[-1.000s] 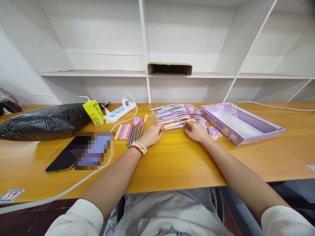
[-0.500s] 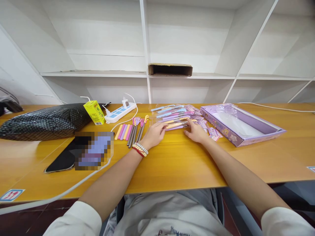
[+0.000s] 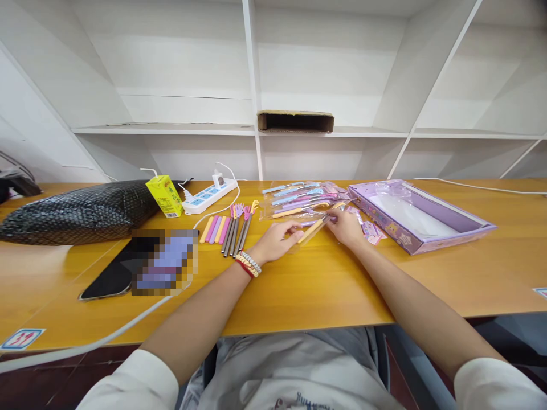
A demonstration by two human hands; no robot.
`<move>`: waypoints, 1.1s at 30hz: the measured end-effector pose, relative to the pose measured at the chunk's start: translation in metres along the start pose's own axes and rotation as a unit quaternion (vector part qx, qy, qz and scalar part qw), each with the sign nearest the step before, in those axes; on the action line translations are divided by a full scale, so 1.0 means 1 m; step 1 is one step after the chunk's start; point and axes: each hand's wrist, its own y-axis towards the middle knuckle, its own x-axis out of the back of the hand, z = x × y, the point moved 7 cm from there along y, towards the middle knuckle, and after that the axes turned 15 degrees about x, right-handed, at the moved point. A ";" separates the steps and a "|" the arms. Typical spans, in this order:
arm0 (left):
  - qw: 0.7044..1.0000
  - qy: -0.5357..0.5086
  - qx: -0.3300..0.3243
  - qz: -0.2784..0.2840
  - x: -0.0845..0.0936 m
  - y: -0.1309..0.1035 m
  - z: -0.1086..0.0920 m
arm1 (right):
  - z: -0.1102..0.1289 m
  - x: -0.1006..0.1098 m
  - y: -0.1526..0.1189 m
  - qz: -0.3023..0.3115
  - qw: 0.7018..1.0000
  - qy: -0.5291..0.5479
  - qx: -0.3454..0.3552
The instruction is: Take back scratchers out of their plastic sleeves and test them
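Observation:
My right hand (image 3: 344, 226) is closed on a wrapped yellow-handled stick (image 3: 311, 230), which slants down to the left above the table. At its lower left end, my left hand (image 3: 280, 239) has its fingers curled around the wrapper. Behind the hands lie several wrapped sticks (image 3: 294, 199) with blue, purple, pink and yellow handles. Left of my left hand, dark rods with claw-like ends (image 3: 233, 230) lie beside a row of loose pink, purple and yellow handles (image 3: 214, 229). Small printed packets (image 3: 372, 232) lie right of my right hand.
An open purple box (image 3: 410, 242) holds clear plastic at the right. At the left are a yellow drink carton (image 3: 164, 196), a power strip (image 3: 209, 196), a black wrapped parcel (image 3: 81, 210) and a dark phone (image 3: 113, 273). A white cable (image 3: 141, 316) crosses the left side.
One yellow-handled wrapped stick has come off the pile toward me, in my right hand. My left hand has moved slightly right and down to its near end.

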 end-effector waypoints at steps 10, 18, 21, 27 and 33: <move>0.999 0.046 -0.001 0.012 -0.004 0.006 0.012 | 0.008 0.027 -0.004 -0.005 0.995 -0.093 -0.024; 0.985 0.171 -0.013 0.005 -0.005 0.008 0.019 | 0.023 0.013 -0.012 0.115 0.985 -0.131 0.011; 0.982 0.186 0.007 -0.021 -0.002 0.012 0.027 | 0.023 0.007 -0.010 0.112 0.988 -0.105 0.018; 0.979 0.200 0.026 -0.043 0.002 0.019 0.040 | 0.018 -0.007 -0.007 0.108 0.994 -0.004 0.035; 0.978 0.203 0.020 -0.042 0.003 0.018 0.041 | 0.015 -0.011 -0.007 0.101 0.994 0.013 0.043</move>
